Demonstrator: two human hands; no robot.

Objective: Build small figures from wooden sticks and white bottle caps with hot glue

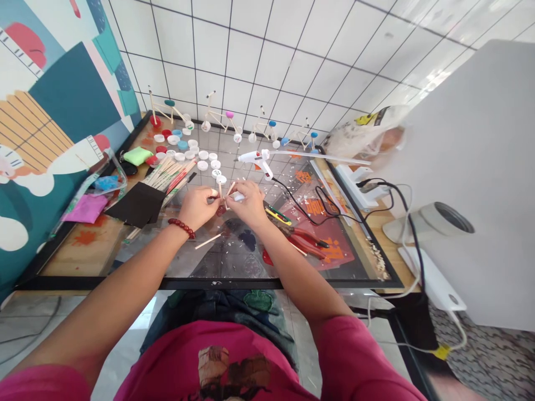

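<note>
My left hand and my right hand meet over the middle of the glass-topped table, fingers pinched. Between them is a small piece made of thin wooden sticks with a dark red bottle cap and a white cap near my right fingers. Both hands grip this piece. A loose wooden stick lies on the glass just below my left hand. A red bead bracelet is on my left wrist.
A white glue gun rests behind my hands, its black cord running right. Several white, red and blue bottle caps, a bundle of sticks and black sheets lie left. Red-handled pliers lie right. Stick-and-cap bicycles stand along the tiled wall.
</note>
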